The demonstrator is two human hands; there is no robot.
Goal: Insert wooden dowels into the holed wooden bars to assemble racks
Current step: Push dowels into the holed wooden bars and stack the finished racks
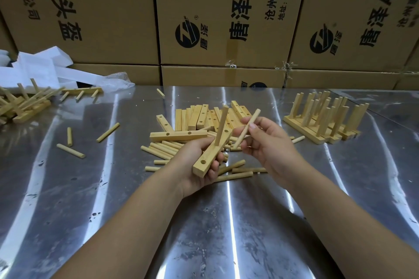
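My left hand grips a holed wooden bar tilted above the table. One dowel stands upright in the bar's middle hole; the holes at the near and far ends are bare. My right hand pinches a second dowel just right of the bar, slanted and apart from it. Behind my hands lies a pile of loose holed bars, with loose dowels scattered under and beside them.
Finished racks with upright dowels stand at the right of the shiny metal table. More assembled pieces lie at the far left by white foam. Stray dowels lie left of centre. Cardboard boxes wall the back.
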